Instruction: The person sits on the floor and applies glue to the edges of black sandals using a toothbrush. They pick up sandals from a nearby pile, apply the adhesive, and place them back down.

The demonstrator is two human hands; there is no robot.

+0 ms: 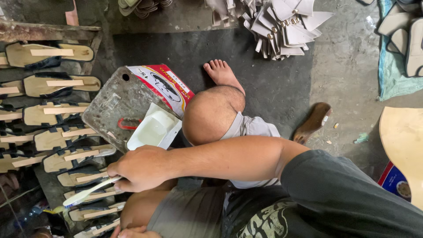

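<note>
Soft, even daylight; shadows are faint, the bottom-left corner sinks into gloom; focus stays sharp, edges slightly stretched.

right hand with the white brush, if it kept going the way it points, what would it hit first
The right hand points the white brush down-left. Its tip already sits over the rows of tan sandal soles, so those probably come first, though the height above them is unclear.

Rough grey concrete floor [343,66] in daylight, with a blue tarp [390,77] at its right edge.
</note>
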